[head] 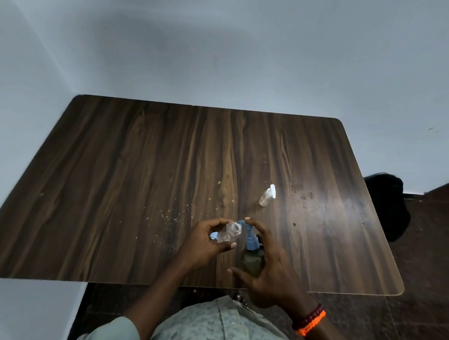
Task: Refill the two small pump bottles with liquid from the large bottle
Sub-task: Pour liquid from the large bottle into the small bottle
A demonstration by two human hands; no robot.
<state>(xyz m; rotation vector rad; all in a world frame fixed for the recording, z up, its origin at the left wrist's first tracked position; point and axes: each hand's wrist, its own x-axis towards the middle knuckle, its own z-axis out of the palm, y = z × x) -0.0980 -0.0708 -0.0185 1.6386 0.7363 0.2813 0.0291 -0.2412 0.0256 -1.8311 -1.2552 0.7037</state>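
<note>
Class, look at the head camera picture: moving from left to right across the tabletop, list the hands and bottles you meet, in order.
left hand → open small clear bottle that it holds → large bottle with blue pump → right hand around the large bottle. The small bottle with the white cap stands farther back, so it has no clear place in this order.

Dark wood table (142, 167), left hand (203, 241) gripping an open clear small bottle (232, 231) near the front edge, right hand (268, 268) around the large bottle (252, 262), forefinger on its blue pump (249, 235), second small bottle (265, 196) with white pump standing farther back, right of centre
</note>
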